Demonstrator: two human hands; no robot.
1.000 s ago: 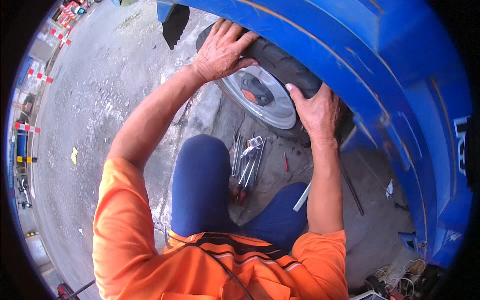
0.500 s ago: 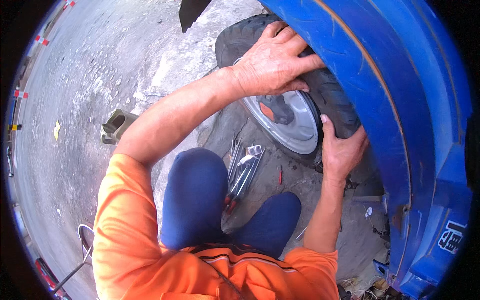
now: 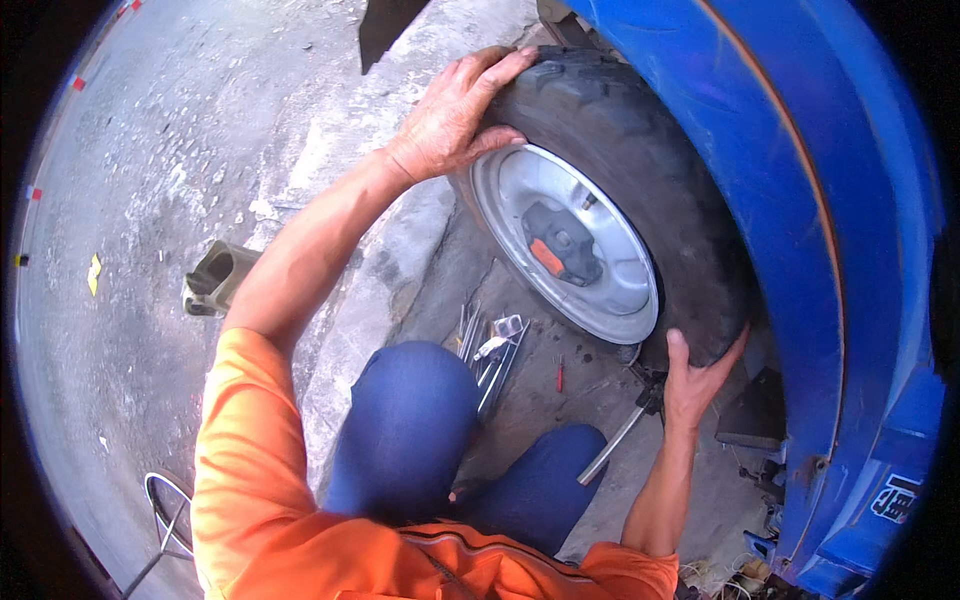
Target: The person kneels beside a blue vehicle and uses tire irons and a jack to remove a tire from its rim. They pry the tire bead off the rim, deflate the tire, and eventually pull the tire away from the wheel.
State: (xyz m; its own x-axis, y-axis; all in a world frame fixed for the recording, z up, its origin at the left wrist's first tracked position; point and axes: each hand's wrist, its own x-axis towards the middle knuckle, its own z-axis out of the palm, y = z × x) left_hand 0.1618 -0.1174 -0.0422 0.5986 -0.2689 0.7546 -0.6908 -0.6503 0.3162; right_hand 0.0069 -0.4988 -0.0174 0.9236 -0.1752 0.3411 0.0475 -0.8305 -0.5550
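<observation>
Both hands were on it, well apart, each spread in a wide grip on the tyre (image 3: 620, 120)! The left hand (image 3: 450, 115) had slid back from the middle of the tread to the tyre's upper left edge, fingers over the shoulder, thumb down by the silver rim (image 3: 625, 295). Down went the right hand (image 3: 695, 385) too, to the lower right edge, thumb on the sidewall and most of the fingers hidden behind.

And there was the big change: the wheel came far more into view, its face showing broadly, orange patch (image 3: 547, 256) and valve stem (image 3: 588, 200) clear of the left hand. That suggested the wheel itself was being shifted or turned, with the load probably shared by both arms. It sat tilted, just beside the curved blue panel (image 3: 800, 200); whether anything behind still held it, I couldn't tell.

Farther out, a pale rod (image 3: 610, 448) showed below the right hand, a bundle of tools (image 3: 490, 365) lay just beyond the knees, a small red-handled tool (image 3: 560, 375) near them, and a greenish container (image 3: 225, 275) stood beside the left forearm.
</observation>
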